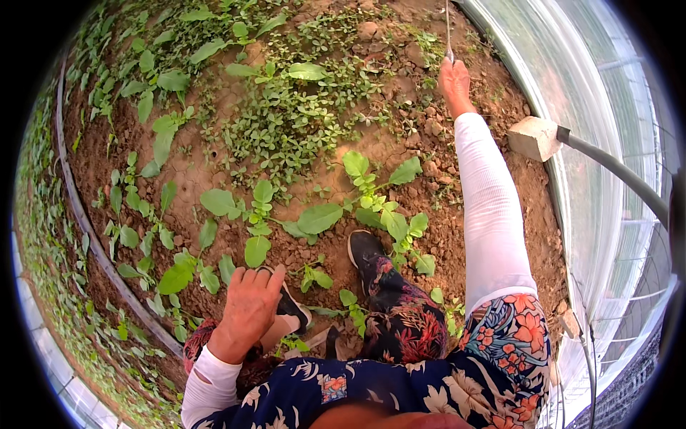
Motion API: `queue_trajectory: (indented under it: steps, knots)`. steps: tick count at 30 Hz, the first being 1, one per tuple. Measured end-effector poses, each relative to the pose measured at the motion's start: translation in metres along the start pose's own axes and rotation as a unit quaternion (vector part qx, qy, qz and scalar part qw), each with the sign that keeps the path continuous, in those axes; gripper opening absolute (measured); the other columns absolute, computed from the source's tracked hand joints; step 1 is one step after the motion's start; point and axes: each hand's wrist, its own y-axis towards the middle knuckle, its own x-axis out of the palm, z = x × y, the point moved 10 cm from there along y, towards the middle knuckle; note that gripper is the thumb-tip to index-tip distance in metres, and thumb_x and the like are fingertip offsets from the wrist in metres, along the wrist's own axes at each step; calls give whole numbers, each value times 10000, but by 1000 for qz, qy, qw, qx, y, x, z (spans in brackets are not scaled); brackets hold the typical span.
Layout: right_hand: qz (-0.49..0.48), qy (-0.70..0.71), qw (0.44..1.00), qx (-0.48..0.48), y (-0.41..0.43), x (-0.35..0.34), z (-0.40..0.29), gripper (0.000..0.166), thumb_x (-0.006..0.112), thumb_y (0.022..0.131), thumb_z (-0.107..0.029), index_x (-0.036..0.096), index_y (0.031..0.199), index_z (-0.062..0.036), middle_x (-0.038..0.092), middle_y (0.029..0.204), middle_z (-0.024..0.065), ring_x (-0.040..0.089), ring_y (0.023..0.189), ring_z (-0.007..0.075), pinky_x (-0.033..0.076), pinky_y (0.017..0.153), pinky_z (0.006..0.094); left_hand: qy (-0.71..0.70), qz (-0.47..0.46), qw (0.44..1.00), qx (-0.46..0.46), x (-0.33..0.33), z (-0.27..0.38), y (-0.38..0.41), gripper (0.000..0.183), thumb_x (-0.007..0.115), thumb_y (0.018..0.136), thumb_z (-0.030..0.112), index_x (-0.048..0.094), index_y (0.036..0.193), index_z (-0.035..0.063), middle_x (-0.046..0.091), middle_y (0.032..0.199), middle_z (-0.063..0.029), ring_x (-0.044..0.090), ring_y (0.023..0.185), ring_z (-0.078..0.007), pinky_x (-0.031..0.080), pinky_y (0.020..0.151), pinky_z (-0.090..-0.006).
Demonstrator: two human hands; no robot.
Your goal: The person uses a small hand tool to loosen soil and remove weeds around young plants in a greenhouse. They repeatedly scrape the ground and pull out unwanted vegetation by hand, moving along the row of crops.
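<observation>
At the upper right, my right hand (pixel 455 83) is stretched far forward with its fingers closed on a thin rod or cord (pixel 448 27) that runs up out of the picture; what it belongs to cannot be told. My left hand (pixel 251 303) hovers over my left shoe with its fingers curled, and nothing shows in it. Just beyond that hand stands a leafy seedling (pixel 257 250). Another leafy plant (pixel 370 198) grows in front of my right shoe (pixel 365 249). Low, small-leaved weeds (pixel 278 128) spread over the soil between both hands.
Clear plastic sheeting (pixel 584 134) lines the right side. A pale block (pixel 534 138) sits at its base by a curved dark pipe (pixel 616 161). A grey hose (pixel 88 230) crosses the soil on the left, with more leafy plants around it.
</observation>
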Motion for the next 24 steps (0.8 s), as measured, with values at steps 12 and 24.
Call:
queue_trajectory:
  steps: [12, 24]
  knots:
    - [-68, -107, 989, 78, -108, -22, 109, 376, 499, 890, -352, 539, 962, 15, 598, 914, 269, 566, 901, 434, 427, 782, 480, -11, -1, 1000, 6, -1, -3, -3, 528, 678, 713, 118, 484, 1197, 37, 551, 872, -90, 530, 842, -264, 394, 825, -391]
    - [-22, -22, 999, 40, -96, -12, 28, 383, 504, 894, -361, 537, 888, 21, 598, 831, 273, 577, 818, 437, 433, 711, 465, -24, 16, 1000, 5, -14, 2, -13, 519, 665, 710, 109, 494, 1192, 23, 533, 862, -88, 523, 832, -251, 395, 820, -381]
